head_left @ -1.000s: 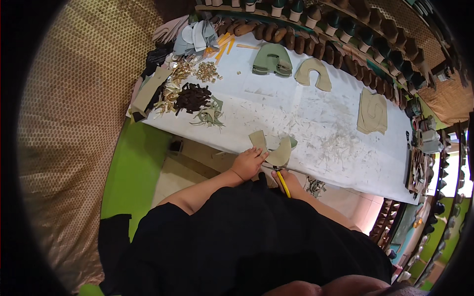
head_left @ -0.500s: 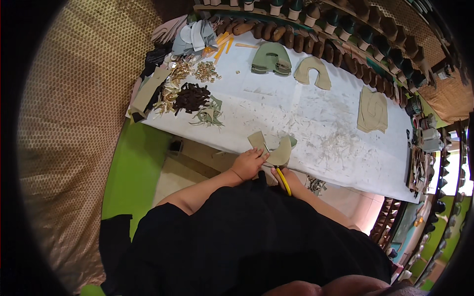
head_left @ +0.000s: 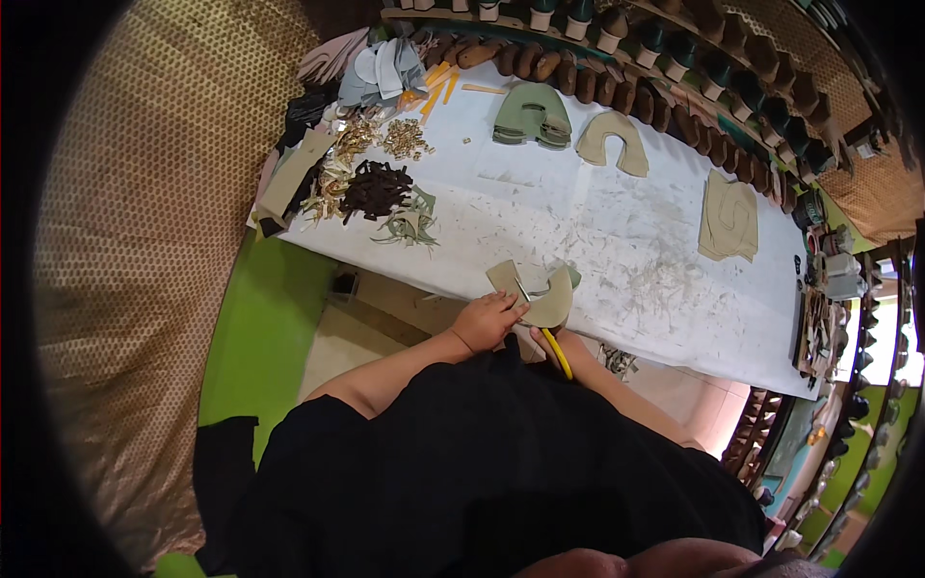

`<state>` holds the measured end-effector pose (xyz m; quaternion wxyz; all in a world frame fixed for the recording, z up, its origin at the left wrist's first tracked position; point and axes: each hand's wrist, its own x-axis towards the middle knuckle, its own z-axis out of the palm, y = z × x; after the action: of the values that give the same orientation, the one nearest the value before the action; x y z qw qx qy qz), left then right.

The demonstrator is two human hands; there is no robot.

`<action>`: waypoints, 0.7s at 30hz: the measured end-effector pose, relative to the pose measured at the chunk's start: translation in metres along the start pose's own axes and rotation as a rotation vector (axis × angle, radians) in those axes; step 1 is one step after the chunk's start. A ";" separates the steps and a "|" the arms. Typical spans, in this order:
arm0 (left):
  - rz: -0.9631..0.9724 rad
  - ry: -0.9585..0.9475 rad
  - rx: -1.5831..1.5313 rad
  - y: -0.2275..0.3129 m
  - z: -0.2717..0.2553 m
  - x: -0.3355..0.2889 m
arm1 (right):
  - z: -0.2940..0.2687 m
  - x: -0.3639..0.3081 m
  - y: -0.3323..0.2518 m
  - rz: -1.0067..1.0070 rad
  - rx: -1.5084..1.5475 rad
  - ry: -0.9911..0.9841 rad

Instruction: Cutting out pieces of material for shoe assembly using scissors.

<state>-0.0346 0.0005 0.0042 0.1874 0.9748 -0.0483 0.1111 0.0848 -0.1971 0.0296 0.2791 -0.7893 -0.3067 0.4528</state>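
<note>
At the near table edge, my left hand (head_left: 488,322) is closed on a U-shaped beige leather-like piece (head_left: 551,309), fingers pressed over its left arm. A green strip (head_left: 575,276) shows at the piece's far right side. My right hand (head_left: 570,353) grips yellow-handled scissors (head_left: 557,354) just below the curve. The handles point toward me. A thin metallic line, perhaps a blade, shows by my left fingertips; the rest of the scissors is hidden by the piece.
Green U-shaped pieces (head_left: 531,103) are stacked at the back, beside a beige one (head_left: 615,141). More beige pieces (head_left: 728,218) lie at right. Dark strips (head_left: 378,189), green offcuts (head_left: 412,223) and gold-coloured bits (head_left: 405,141) are heaped at left. Shoe forms (head_left: 626,94) line the back edge.
The U-shaped piece has tilted slightly and now covers the dark pivot area of the scissors. The yellow handles have shifted slightly; both hands stay in nearly the same place.
</note>
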 end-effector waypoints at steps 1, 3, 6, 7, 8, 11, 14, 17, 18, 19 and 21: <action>0.013 0.005 -0.004 0.000 -0.002 0.001 | 0.002 0.001 0.002 -0.016 0.005 0.028; 0.026 0.010 -0.008 0.000 -0.003 0.001 | 0.005 0.001 0.004 -0.031 0.012 0.056; 0.019 0.009 -0.019 -0.002 -0.002 -0.001 | 0.006 -0.002 -0.003 -0.051 -0.034 0.065; 0.008 0.008 -0.041 -0.003 -0.001 -0.001 | 0.004 -0.006 -0.009 -0.034 -0.058 0.058; -0.003 0.008 -0.062 -0.003 0.000 -0.002 | 0.002 -0.009 -0.015 -0.016 -0.082 0.051; -0.012 -0.004 -0.097 -0.002 -0.003 0.000 | -0.001 -0.012 -0.020 0.010 -0.050 0.056; -0.038 0.015 -0.157 0.002 -0.012 0.003 | 0.000 -0.011 -0.017 0.024 0.020 0.079; 0.045 0.025 -0.156 0.002 -0.011 0.003 | 0.015 0.003 0.010 -0.089 0.063 0.127; 0.043 0.025 -0.156 0.002 -0.010 0.002 | 0.013 0.001 0.004 -0.089 0.063 0.125; 0.037 0.031 -0.169 0.001 -0.008 0.001 | 0.009 -0.003 -0.003 -0.051 0.076 0.104; 0.031 0.036 -0.181 0.001 -0.007 0.001 | 0.009 -0.003 -0.003 -0.013 0.089 0.083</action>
<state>-0.0350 0.0021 0.0113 0.2738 0.9508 -0.0700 0.1269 0.0750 -0.1957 0.0298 0.3293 -0.7924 -0.2793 0.4309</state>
